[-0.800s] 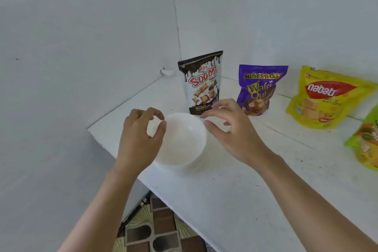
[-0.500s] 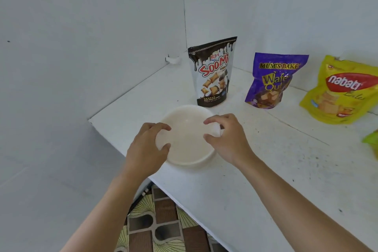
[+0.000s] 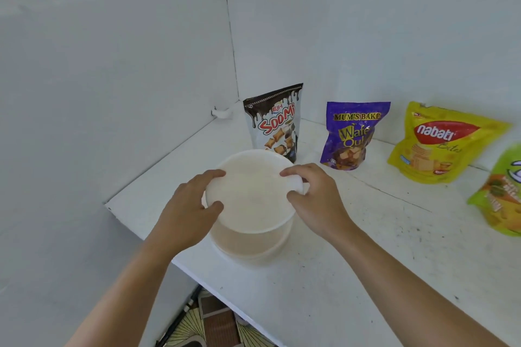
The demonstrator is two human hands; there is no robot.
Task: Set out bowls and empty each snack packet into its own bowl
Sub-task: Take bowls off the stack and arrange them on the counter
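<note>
A white bowl (image 3: 252,194) is raised a little out of a stack of white bowls (image 3: 251,245) standing on the white table (image 3: 324,276). My left hand (image 3: 189,211) grips the raised bowl's left rim and my right hand (image 3: 315,200) grips its right rim. Behind the bowls stands a black-and-white Soomi packet (image 3: 275,121). To its right, against the wall, lean a purple Mum's Bake wafer packet (image 3: 352,135), a yellow Nabati packet (image 3: 439,144) and a green packet (image 3: 501,191), cut off by the right edge of the view.
White walls meet in a corner (image 3: 231,51) behind the table. The table's front-left edge (image 3: 146,236) runs just under my left wrist. Below it shows a patterned floor (image 3: 214,324).
Both hands closed on the top bowl's rim and lifted it off the stack. The view shifted so the packets sit further right.
</note>
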